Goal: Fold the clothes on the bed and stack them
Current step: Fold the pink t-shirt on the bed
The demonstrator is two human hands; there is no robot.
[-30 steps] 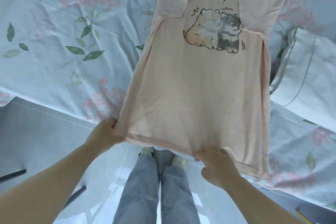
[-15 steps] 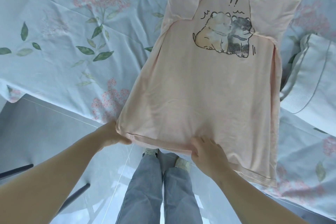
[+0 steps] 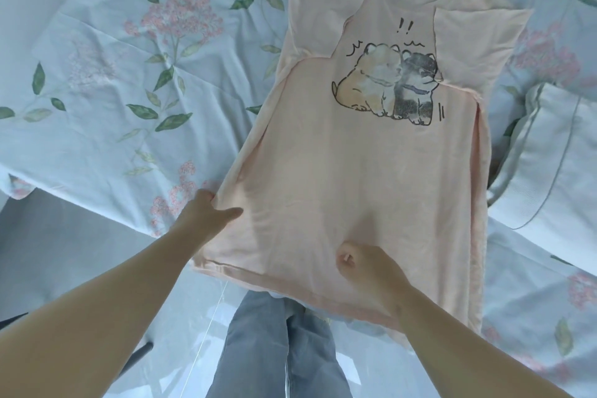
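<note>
**Pink T-shirt gripped near the hem, ready for the cross fold**

Head view: The T-shirt [image 3: 365, 171] lies face up on the bed [image 3: 80, 152], collar away from the person, with its hem hanging a little past the bed's near edge. Both sleeves [image 3: 316, 10] are already turned in over the chest on either side of the cartoon print [image 3: 387, 87], and the long sides are tucked in, so the shirt forms a narrow strip. That shape suggests the lengthwise folds are done and the bottom is about to be carried up toward the collar.

The left hand [image 3: 206, 213] pinches the shirt's left edge just above the hem, thumb lying on top and fingers clamped on the fabric from underneath. The right hand [image 3: 371, 271] sits near the middle of the hem with its fingers curled into the cloth, which puckers around them. Holding two points along the bottom probably keeps the tucked sides from springing open when the hem lifts.

The bed wears a pale blue sheet [image 3: 181, 19] printed with pink flowers and green leaves, lightly creased. A white cloth [image 3: 549, 155] with grey piping lies just beside the shirt's right edge; I cannot tell what it is. Below the bed edge is a pale glossy floor [image 3: 64, 252], with the person's jeans [image 3: 258, 349] showing between the arms.
</note>
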